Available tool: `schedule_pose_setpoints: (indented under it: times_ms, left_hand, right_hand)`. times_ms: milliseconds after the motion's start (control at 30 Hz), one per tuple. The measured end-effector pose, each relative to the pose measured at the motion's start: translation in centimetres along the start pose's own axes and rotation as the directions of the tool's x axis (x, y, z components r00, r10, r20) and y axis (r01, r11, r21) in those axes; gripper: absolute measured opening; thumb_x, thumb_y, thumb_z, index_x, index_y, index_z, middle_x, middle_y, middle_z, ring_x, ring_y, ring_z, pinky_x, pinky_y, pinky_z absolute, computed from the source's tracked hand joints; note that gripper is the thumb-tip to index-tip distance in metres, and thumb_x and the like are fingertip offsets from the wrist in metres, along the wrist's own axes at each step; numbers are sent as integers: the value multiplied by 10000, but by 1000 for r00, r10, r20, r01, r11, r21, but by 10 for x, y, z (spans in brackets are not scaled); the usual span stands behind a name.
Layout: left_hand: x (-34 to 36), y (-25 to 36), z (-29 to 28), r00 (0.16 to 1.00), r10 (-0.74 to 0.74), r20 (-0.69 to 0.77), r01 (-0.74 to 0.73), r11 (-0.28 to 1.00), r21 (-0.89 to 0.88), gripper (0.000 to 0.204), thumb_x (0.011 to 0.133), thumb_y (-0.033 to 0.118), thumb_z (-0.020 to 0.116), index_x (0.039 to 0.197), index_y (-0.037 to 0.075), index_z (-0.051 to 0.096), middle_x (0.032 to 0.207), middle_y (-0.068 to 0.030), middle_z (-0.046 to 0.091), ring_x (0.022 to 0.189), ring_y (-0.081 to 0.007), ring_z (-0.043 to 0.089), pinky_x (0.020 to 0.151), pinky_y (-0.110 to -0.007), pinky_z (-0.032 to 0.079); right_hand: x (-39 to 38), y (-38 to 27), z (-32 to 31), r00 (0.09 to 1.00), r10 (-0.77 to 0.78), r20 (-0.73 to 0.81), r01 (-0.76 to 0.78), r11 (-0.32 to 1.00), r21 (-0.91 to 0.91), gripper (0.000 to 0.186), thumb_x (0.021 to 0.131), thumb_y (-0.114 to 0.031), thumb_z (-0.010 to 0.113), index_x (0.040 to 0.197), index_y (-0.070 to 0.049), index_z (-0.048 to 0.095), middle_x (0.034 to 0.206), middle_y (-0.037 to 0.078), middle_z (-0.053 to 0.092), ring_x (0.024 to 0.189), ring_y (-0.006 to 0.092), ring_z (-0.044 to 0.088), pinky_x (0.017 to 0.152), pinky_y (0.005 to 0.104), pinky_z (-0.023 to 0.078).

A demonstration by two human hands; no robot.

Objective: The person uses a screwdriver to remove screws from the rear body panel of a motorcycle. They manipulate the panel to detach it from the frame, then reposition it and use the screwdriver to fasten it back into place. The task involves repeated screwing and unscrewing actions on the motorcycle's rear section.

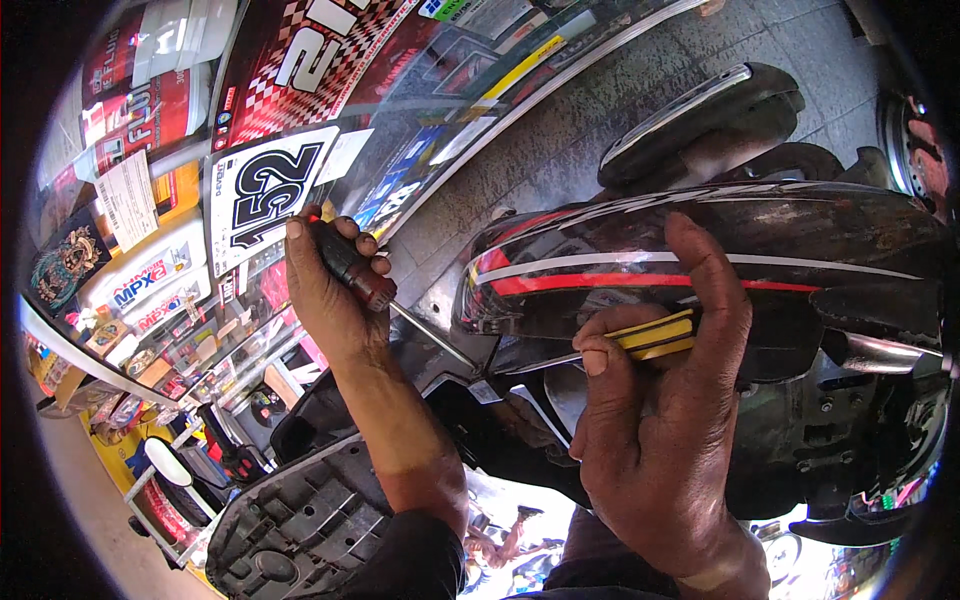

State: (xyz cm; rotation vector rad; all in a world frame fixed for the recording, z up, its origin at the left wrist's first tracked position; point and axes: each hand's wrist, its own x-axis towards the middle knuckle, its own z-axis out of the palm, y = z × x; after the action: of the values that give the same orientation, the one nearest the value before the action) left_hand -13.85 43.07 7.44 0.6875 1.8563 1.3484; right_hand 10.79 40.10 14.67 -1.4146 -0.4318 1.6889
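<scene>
My left hand (325, 295) grips a screwdriver with a dark red and black handle (352, 265); its metal shaft (432, 335) runs down to the right toward the underside of a motorcycle tail panel. My right hand (660, 400) holds a second screwdriver with a yellow and black handle (658, 338), its shaft pointing left under the same panel. The black tail panel (700, 245) has red and white stripes and lies just above both tools. Where the two tips end is hidden in the dark gap beneath it.
A raised black seat underside (300, 515) sits at the lower left. A glass shop counter (200, 300) with stickers and small boxed goods fills the left. Grey pavement (570, 140) lies beyond, and dark engine and frame parts (850, 410) sit on the right.
</scene>
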Motion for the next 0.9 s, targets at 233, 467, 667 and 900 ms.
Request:
schedule_pose_setpoints:
  times_ms: [233, 467, 667, 900]
  left_hand:
    - [0, -1, 2, 1000, -22, 16, 22, 1000, 14, 419, 1002, 469, 554, 1192, 96, 556, 849, -37, 604, 658, -115, 572, 445, -204, 474]
    - [3, -2, -1, 999, 4, 48, -2, 1000, -31, 423, 998, 430, 570, 1196, 58, 536, 830, -69, 602, 635, -153, 605, 454, -251, 506]
    - [3, 0, 3, 999, 24, 46, -23, 999, -22, 411, 1006, 404, 567, 1192, 39, 533, 828, -78, 601, 633, -163, 606, 472, -267, 513]
    - [3, -3, 6, 998, 43, 34, -43, 999, -14, 363, 1004, 378, 581, 1164, 56, 535, 818, -90, 607, 620, -163, 604, 466, -269, 513]
  right_hand:
    - [1, 94, -37, 964, -260, 57, 266, 953, -144, 584, 985, -7, 482, 1476, 87, 180, 1289, 252, 473, 947, 172, 627, 813, 296, 529]
    - [-3, 34, -3, 968, -242, 65, 246, 873, -421, 577, 992, -40, 507, 1471, 77, 206, 954, 161, 612, 874, 172, 625, 784, 287, 506]
    - [-3, 26, -3, 960, -268, 85, 280, 885, -372, 551, 997, -50, 511, 1458, 63, 231, 904, 145, 619, 859, 162, 616, 783, 296, 498]
    - [-5, 40, -10, 977, -188, 105, 210, 936, -281, 520, 998, -51, 513, 1428, 64, 246, 893, 127, 631, 838, 150, 619, 776, 280, 495]
